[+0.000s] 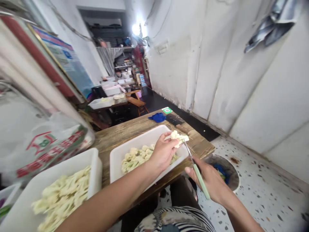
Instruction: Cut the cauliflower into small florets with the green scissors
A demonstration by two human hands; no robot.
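Note:
My left hand (163,153) is closed, pinching a pale cauliflower floret (175,136) by its edge above a white tub (113,161). Cut cauliflower pieces (137,158) lie in that tub. In my right hand (209,178) is a small knife (200,182) with a pale green handle and a narrow metal blade. The blade's tip meets the stem side of the floret. On the left, behind my left forearm, a second white tub (96,170) holds more cauliflower pieces (65,193).
Both tubs are on a worn wooden table (125,129). A blue cloth-like item (157,117) and a green-framed code card (167,110) lie at its far end. A round bin (233,164) stands on the speckled floor to the right. A printed plastic bag (48,145) bulges at left.

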